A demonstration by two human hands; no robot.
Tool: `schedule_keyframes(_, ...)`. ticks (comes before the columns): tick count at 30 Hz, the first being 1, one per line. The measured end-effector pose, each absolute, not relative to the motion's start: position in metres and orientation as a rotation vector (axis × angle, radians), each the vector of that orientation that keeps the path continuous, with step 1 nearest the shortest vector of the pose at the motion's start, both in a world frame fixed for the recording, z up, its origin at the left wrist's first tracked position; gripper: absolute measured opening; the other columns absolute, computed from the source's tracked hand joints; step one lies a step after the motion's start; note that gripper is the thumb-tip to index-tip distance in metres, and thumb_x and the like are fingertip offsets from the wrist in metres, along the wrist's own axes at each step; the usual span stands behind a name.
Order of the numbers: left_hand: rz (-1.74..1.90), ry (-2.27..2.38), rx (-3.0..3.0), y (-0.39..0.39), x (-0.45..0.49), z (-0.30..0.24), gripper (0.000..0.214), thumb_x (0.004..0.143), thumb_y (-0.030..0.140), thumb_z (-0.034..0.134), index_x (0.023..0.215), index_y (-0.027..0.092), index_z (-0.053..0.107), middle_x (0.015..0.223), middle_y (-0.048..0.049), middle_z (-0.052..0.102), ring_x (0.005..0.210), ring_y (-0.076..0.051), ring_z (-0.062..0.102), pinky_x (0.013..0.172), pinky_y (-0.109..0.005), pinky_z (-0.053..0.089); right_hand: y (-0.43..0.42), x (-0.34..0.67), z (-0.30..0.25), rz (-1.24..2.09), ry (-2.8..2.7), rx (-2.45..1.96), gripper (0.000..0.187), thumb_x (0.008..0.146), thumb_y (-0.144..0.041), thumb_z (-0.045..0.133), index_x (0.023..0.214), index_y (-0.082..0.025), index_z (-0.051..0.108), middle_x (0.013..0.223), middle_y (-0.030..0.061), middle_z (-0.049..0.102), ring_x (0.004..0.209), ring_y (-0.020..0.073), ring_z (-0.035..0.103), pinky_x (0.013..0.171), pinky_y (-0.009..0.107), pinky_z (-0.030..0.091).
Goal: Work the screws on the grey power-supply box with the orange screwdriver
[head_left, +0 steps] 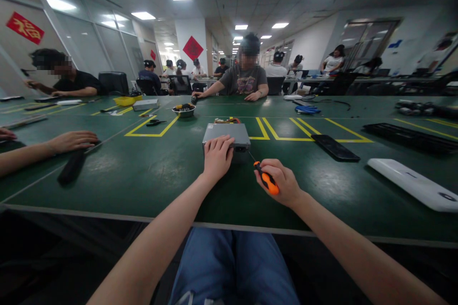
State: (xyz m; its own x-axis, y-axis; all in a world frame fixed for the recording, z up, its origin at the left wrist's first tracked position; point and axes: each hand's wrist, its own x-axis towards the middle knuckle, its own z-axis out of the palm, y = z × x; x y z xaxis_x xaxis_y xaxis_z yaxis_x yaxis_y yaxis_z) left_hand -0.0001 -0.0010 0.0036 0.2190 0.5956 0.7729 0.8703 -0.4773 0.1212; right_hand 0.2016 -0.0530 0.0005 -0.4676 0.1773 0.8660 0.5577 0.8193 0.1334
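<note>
**Screwdriver (pixel 267 182) at metal box (pixel 228 129)**

Right grip (pixel 281 182) is clenched on the screwdriver handle; tip near the box's front right corner, contact unclear. Left grip (pixel 217 156) lies unclenched over the metal box, which rests on the tabletop (pixel 168 181).

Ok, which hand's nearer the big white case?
Right. The right hand, gripping an orange screwdriver, is left of the white case; the left hand is farther left, on the gray box.

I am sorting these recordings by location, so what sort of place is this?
Probably an electronics workroom: a long green table marked with yellow lines, a screwdriver by a grey box, and people further back.
</note>
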Motion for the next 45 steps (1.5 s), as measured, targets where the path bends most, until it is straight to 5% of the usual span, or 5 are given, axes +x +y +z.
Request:
schedule_keyframes(8,-1.126,-1.375,-2.159,-0.001,0.0,0.003,0.028,0.088,0.024,0.044,0.115,0.026,0.053,0.123,-0.0024,0.057,0.118,-0.02,0.045,0.101,-0.039,0.028,-0.063,0.2,0.002,-0.361,-2.134,-0.585,0.02,0.085,-0.022,0.054,0.104,-0.022,0.049,0.108,0.0102,0.058,0.087,0.0164,0.063,0.066,0.025,0.054)
schedule_keyframes(12,-1.122,-1.38,-2.163,-0.002,0.0,0.004,0.029,0.088,0.024,0.044,0.115,0.026,0.053,0.123,-0.0031,0.057,0.118,-0.02,0.046,0.101,-0.04,0.028,-0.069,0.199,0.007,-0.273,-2.219,-0.515,0.04,0.086,-0.04,0.047,0.117,-0.016,0.044,0.116,0.017,0.054,0.102,0.0243,0.058,0.071,0.032,0.055)
schedule_keyframes(24,-0.984,-1.329,-2.193,-0.006,-0.003,0.008,0.045,0.088,0.023,0.043,0.132,0.025,0.038,0.139,-0.0078,0.041,0.127,-0.023,0.037,0.105,-0.045,0.021,-0.074,0.208,0.021,-0.309,-2.105,-0.43,0.036,0.088,-0.031,0.044,0.121,-0.016,0.044,0.117,0.0162,0.055,0.103,0.0242,0.059,0.077,0.035,0.054)
schedule_keyframes(36,-0.967,-1.431,-2.226,-0.006,0.005,0.01,0.037,0.086,0.025,0.046,0.123,0.029,0.047,0.129,-0.0049,0.051,0.123,-0.024,0.04,0.104,-0.046,0.021,0.037,0.418,0.035,-0.596,-1.896,-1.749,0.019,0.082,-0.008,0.041,0.096,-0.02,0.042,0.124,0.0151,0.047,0.117,0.0241,0.043,0.09,0.033,0.038)
schedule_keyframes(45,-0.945,-1.442,-2.247,-0.005,0.006,0.011,0.038,0.085,0.024,0.047,0.123,0.03,0.047,0.129,-0.0043,0.05,0.122,-0.024,0.041,0.102,-0.046,0.023,0.084,0.475,0.009,-0.444,-1.963,-1.957,0.016,0.074,-0.005,0.046,0.083,-0.018,0.042,0.09,0.0124,0.054,0.087,0.0224,0.05,0.076,0.031,0.039)
